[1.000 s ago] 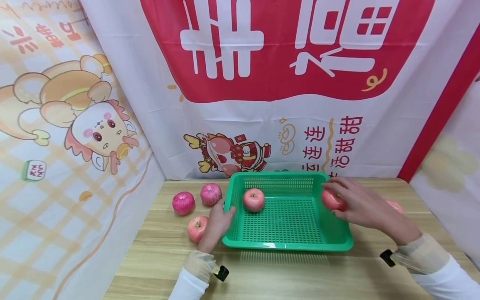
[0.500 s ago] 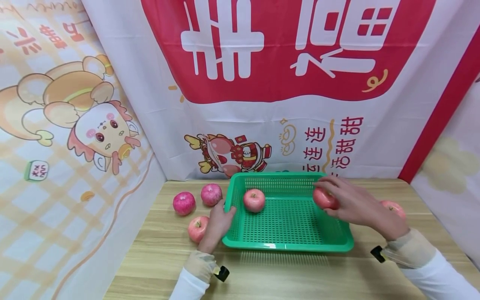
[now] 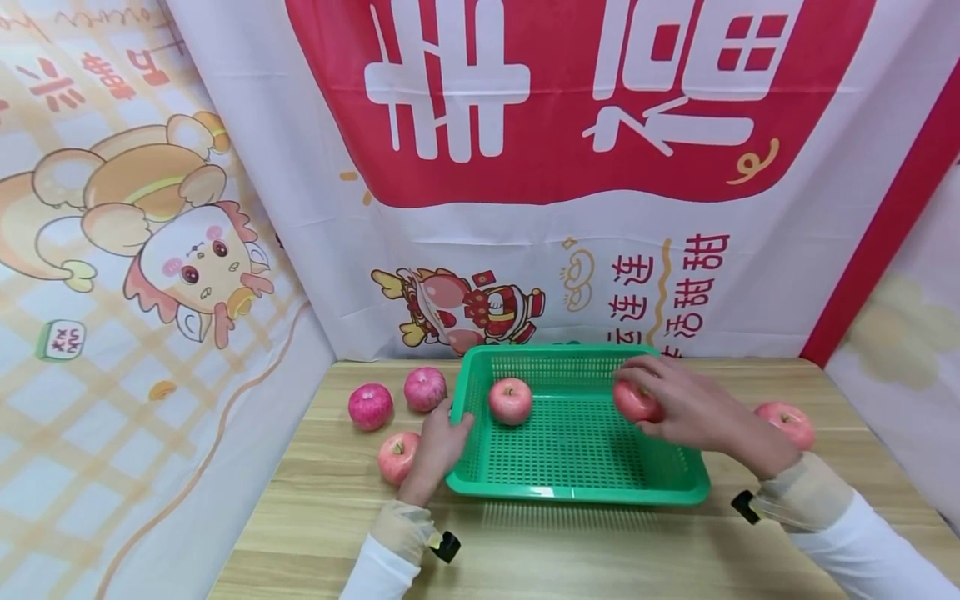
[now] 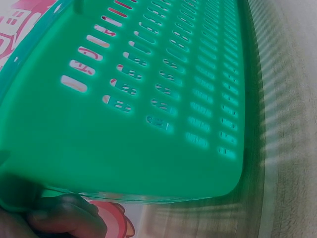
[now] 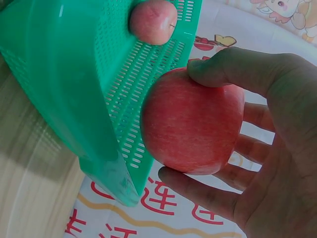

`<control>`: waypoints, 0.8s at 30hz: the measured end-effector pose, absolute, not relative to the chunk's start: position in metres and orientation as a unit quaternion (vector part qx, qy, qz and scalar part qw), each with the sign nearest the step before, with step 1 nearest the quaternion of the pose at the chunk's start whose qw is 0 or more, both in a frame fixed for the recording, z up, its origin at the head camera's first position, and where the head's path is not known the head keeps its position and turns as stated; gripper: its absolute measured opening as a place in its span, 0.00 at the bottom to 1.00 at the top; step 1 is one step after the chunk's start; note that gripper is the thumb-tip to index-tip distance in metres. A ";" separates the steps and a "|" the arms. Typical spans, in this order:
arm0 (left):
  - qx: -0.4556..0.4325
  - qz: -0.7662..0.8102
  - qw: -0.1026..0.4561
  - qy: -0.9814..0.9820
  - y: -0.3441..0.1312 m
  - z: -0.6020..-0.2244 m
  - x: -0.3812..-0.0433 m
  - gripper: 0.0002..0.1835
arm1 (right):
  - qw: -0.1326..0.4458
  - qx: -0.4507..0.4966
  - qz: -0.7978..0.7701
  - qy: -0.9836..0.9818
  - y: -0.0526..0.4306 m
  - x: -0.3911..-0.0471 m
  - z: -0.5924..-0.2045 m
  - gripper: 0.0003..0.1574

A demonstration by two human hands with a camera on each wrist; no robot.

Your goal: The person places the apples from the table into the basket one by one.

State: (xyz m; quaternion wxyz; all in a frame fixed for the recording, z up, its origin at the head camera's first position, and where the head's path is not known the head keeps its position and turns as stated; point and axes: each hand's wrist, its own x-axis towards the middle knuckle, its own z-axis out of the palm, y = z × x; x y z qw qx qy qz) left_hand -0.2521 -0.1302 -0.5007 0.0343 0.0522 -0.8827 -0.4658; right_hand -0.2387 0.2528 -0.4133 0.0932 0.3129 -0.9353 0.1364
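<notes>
- The printed cloth (image 3: 555, 179) is hung behind the wood-grain table (image 3: 300, 517).
- The green basket (image 3: 577, 493) is set upright on the table, long axis run left-right, one short wall toward each hand.
- Right hand (image 3: 690, 408): extended over the basket's right short wall. The held apple (image 5: 193, 121) is grasped, thumb on one side, fingers round the other.
- Left hand (image 3: 441, 446): the left short rim is gripped, thumb laid over the inner side; the fingers are only partly shown in the left wrist view.
- Key relation: the held apple is positioned leftward of the right palm, inside the right end of the basket outline. Near-round, so no useful long axis is offered. Right hand is nearer; left hand is placed at the opposite end. Appears raised above the basket floor; clearance can't be told.
- Inside apple (image 3: 511, 402): seated toward the far left corner, well apart from the held apple, with bare mesh left between.
- Outside, left: a pale apple (image 3: 395, 457) is partly hidden by the left hand; two magenta apples (image 3: 370, 407) are placed beyond it.
- Outside, right: one more apple (image 3: 787, 423) is partly covered by the right forearm.
</notes>
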 end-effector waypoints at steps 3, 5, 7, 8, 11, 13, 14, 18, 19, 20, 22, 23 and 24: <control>0.053 -0.464 0.034 -0.883 -0.130 -0.500 -0.251 0.22 | 0.096 0.322 0.137 -0.932 0.252 -0.239 -0.413 0.44; 0.054 -0.463 0.031 -0.884 -0.130 -0.499 -0.251 0.23 | 0.097 0.328 0.137 -0.930 0.251 -0.239 -0.413 0.44; 0.057 -0.462 0.026 -0.885 -0.130 -0.499 -0.251 0.24 | 0.098 0.333 0.134 -0.928 0.250 -0.238 -0.413 0.44; 0.058 -0.461 0.025 -0.885 -0.130 -0.499 -0.251 0.24 | 0.099 0.336 0.134 -0.927 0.250 -0.238 -0.413 0.44; 0.059 -0.460 0.027 -0.885 -0.130 -0.498 -0.250 0.23 | 0.097 0.343 0.134 -0.925 0.248 -0.238 -0.412 0.43; 0.058 -0.460 0.030 -0.886 -0.130 -0.498 -0.250 0.23 | 0.093 0.346 0.134 -0.924 0.247 -0.238 -0.411 0.43; 0.057 -0.460 0.033 -0.886 -0.130 -0.499 -0.250 0.23 | 0.088 0.347 0.135 -0.924 0.246 -0.238 -0.411 0.43; 0.053 -0.460 0.036 -0.885 -0.130 -0.499 -0.250 0.22 | 0.075 0.352 0.135 -0.923 0.243 -0.239 -0.411 0.41; 0.053 -0.460 0.035 -0.886 -0.130 -0.499 -0.249 0.22 | 0.073 0.354 0.135 -0.923 0.242 -0.239 -0.411 0.41; 0.053 -0.461 0.035 -0.885 -0.130 -0.499 -0.249 0.23 | 0.070 0.356 0.134 -0.922 0.242 -0.240 -0.411 0.41; 0.055 -0.462 0.032 -0.884 -0.129 -0.498 -0.249 0.23 | 0.067 0.359 0.132 -0.921 0.240 -0.240 -0.411 0.41; 0.056 -0.463 0.031 -0.884 -0.129 -0.498 -0.249 0.23 | 0.064 0.360 0.132 -0.921 0.240 -0.240 -0.411 0.41; 0.056 -0.462 0.032 -0.884 -0.129 -0.498 -0.249 0.23 | 0.062 0.361 0.131 -0.921 0.239 -0.240 -0.411 0.41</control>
